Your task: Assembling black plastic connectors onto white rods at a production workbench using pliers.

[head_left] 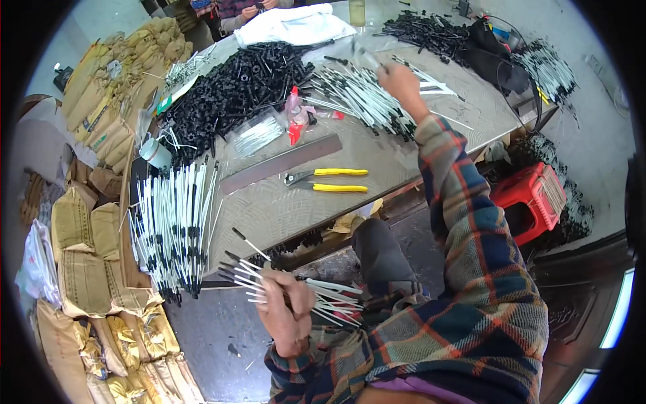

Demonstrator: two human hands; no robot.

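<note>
My left hand [286, 306] is closed around a loose bundle of thin white rods with black tips [333, 299], held in front of the table's near edge. One rod sticks up above the others. My right hand [400, 84] is stretched across the table at the far right of a pile of similar white rods [356, 94]. Its fingers are curled. A pale, blurred thing [365, 55] shows just beyond its fingertips, too smeared to name. Yellow-handled pliers [330, 180] lie nearer me, beside a flat brown metal bar [282, 163].
A heap of small black parts [235, 87] covers the table's far left. More white rods [175, 222] lie stacked at the left edge, by a white cup [156, 153]. A red stool [531, 202] stands to the right; brown sacks [87, 249] fill the left. Another person's hands [259, 8] show beyond the table.
</note>
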